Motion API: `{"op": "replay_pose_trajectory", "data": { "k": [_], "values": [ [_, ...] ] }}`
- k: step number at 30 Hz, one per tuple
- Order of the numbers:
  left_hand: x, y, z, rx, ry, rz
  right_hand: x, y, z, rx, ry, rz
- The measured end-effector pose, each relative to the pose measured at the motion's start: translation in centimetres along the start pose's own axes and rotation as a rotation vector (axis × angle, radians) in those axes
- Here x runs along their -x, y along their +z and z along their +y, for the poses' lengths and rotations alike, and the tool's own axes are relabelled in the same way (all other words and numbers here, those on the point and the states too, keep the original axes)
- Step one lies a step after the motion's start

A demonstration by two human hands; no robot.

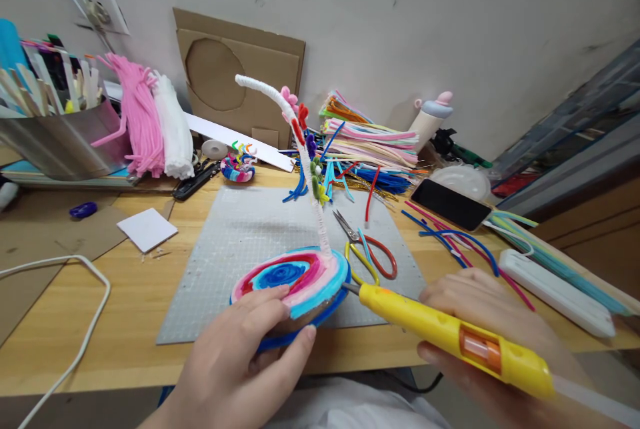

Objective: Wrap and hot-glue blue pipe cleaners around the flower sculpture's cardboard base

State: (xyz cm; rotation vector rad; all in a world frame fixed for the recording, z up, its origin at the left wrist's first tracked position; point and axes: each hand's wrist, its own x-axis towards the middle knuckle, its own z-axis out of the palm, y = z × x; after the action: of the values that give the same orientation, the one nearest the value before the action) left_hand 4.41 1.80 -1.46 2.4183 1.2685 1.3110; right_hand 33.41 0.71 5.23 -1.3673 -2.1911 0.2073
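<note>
My left hand [245,349] grips the near edge of a round disc [300,275] covered in coiled pipe cleaners, with blue, pink, red and light blue rings. A white wrapped stem [306,169] rises from the disc and curves left at its top. Small pipe cleaner flowers [317,179] in pink, red, purple, green and yellow sit along it. My right hand [480,322] is wrapped around a yellow hot glue gun [440,325] with a clear glue stick in its rear. The gun's nozzle is at the disc's right edge; whether it touches cannot be made out.
Scissors [363,242] lie on the grey cutting mat [200,282] behind the disc. Pipe cleaner bundles [370,139], a phone [450,203] and a white power strip [555,292] are at right. A metal pot [65,142] of sticks and a white cable [103,302] are at left.
</note>
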Motion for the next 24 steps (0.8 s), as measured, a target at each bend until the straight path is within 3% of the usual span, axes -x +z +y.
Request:
{"op": "replay_pose_trajectory", "data": {
  "k": [7, 14, 20, 24],
  "values": [
    [0.1, 0.1, -0.1, 0.016, 0.001, 0.008, -0.5, 0.4, 0.1, -0.291, 0.058, -0.023],
    [-0.3, 0.2, 0.2, 0.002, 0.017, 0.049, 1.8, 1.9, 0.9, -0.526, 0.436, -0.099],
    [-0.4, 0.4, 0.1, -0.022, 0.073, 0.077, 1.7, 2.6, 0.5, -0.635, 0.287, -0.201],
    [0.0, 0.4, -0.2, 0.006, 0.095, 0.122, 1.8, 3.5, 0.5, -0.639, 0.255, -0.183]
  ]
}}
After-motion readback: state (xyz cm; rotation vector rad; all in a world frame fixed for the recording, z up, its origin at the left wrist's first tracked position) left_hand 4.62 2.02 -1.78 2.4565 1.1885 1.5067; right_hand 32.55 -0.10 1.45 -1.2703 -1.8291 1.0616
